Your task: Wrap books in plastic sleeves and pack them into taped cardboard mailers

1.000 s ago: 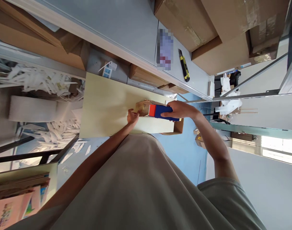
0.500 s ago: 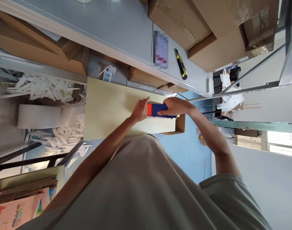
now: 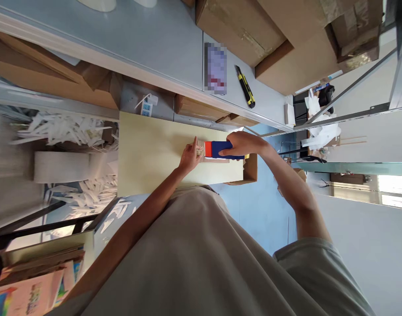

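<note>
The picture is turned sideways. My right hand point(image 3: 245, 145) is wrapped round the blue handle of a red and blue tape dispenser point(image 3: 217, 149), which lies on a small cardboard box point(image 3: 215, 159). That box rests on a pale yellow board point(image 3: 148, 153). My left hand point(image 3: 190, 156) lies flat against the end of the box, fingers stretched out beside the dispenser's red head. Most of the box is hidden under the tool and my hands.
A grey table point(image 3: 161, 39) carries a yellow and black utility knife point(image 3: 245, 87), a phone point(image 3: 215, 69) and large cardboard boxes point(image 3: 250, 26). White paper scraps point(image 3: 69, 127) and a white roll point(image 3: 60, 166) lie on the floor. Another open carton point(image 3: 251, 169) sits beyond the board.
The tape dispenser slid along the box toward my body side and now covers it. My left hand went from the box's end onto its top, then back to the end.
</note>
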Action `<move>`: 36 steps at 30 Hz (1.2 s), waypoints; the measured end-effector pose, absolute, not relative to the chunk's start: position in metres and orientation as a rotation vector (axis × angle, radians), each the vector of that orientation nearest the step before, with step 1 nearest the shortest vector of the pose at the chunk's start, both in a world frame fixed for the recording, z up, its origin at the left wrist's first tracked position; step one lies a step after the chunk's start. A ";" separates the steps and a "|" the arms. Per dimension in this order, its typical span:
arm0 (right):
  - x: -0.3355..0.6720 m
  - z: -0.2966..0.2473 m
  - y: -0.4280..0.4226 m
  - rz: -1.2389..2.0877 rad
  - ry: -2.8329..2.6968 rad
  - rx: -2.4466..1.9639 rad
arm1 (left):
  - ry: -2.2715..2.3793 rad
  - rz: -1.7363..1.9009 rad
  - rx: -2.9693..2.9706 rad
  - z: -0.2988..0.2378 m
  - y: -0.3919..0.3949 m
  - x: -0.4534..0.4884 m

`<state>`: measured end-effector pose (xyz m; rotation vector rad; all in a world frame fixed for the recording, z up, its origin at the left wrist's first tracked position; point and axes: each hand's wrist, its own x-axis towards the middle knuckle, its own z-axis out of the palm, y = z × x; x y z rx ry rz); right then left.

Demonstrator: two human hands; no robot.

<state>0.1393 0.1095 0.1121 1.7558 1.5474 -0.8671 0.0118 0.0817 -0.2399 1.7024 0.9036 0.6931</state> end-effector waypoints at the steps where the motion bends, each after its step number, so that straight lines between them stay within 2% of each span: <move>1: 0.146 0.115 0.109 -0.863 1.509 1.747 | 0.882 0.716 1.730 -0.245 0.081 0.012; 7: 0.208 0.100 0.096 -0.915 1.363 1.760 | 0.864 0.755 1.750 -0.266 0.075 0.011; 15: 0.281 0.036 0.071 -1.082 1.271 1.814 | 0.930 0.731 1.689 -0.263 0.067 0.004; 23: 0.318 -0.033 0.039 -1.405 1.233 1.881 | 1.059 0.777 1.447 -0.256 0.061 0.000; 30: 0.334 -0.056 0.024 -1.422 1.386 1.837 | 1.417 0.891 1.131 -0.245 0.043 0.015; 36: 0.343 -0.073 0.019 -1.304 1.563 1.810 | 1.802 0.911 1.132 -0.236 0.036 0.053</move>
